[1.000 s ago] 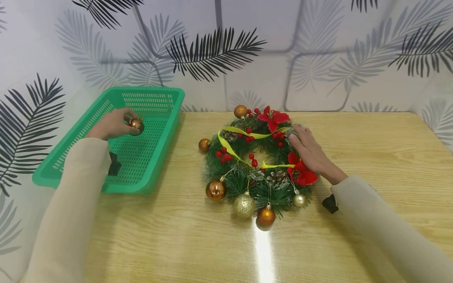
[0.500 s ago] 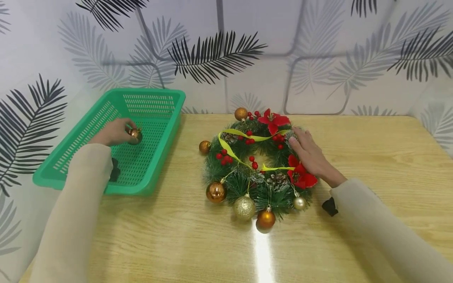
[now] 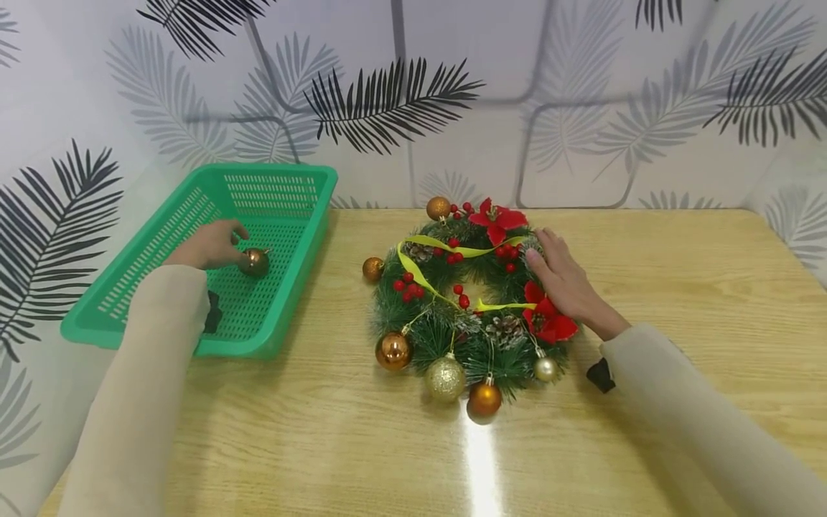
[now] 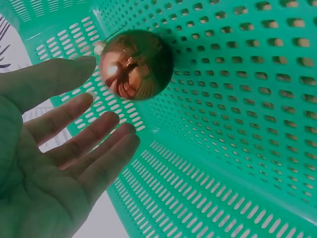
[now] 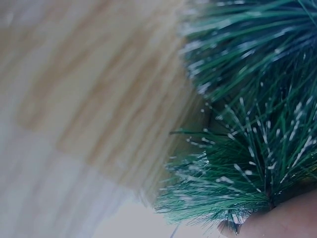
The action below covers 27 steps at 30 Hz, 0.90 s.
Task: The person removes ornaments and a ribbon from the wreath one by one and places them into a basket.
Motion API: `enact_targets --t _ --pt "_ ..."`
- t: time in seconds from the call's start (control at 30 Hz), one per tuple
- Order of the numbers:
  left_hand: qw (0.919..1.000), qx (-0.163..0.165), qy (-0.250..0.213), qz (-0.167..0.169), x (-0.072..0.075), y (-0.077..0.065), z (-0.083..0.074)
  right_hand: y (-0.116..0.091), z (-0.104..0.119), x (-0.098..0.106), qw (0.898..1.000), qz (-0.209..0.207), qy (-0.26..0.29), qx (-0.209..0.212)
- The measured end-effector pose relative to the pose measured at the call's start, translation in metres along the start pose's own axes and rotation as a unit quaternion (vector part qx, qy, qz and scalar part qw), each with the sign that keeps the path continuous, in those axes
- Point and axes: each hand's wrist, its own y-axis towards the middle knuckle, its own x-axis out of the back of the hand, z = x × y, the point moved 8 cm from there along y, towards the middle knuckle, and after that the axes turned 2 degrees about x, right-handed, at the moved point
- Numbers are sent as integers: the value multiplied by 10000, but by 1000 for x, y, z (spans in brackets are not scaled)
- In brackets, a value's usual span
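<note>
A shiny copper Christmas bauble [image 3: 257, 263] lies on the floor of the green plastic basket [image 3: 299, 287]. My left hand [image 3: 209, 244] is inside the basket beside it. In the left wrist view, the fingers [image 4: 89, 141] are spread apart from the bauble [image 4: 136, 64]; the thumb tip is close to its side, and whether they touch I cannot tell. My right hand [image 3: 565, 280] rests on the right side of a green Christmas wreath [image 3: 420, 334], fingers straight. The right wrist view has frosted needles [image 5: 237, 163] and part of a finger [image 5: 287, 218].
Around the wreath hang a copper bauble [image 3: 394, 351], a gold glitter bauble [image 3: 446, 379], an orange bauble [image 3: 485, 399] and smaller ones. A yellow ribbon [image 3: 416, 266] and red flowers [image 3: 496, 219] lie on it. The wooden table [image 3: 310, 431] meets a leaf-patterned wall [image 3: 465, 143].
My left hand has lowered the copper bauble into the basket and let go of it, its fingers parting. The right hand has stayed on the wreath.
</note>
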Motion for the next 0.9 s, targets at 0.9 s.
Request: enact_targets --t 0.9 --pt "9964 -601 -248 -543 42 -29 -69 3 -2 -4 9998 154 -89 -123"
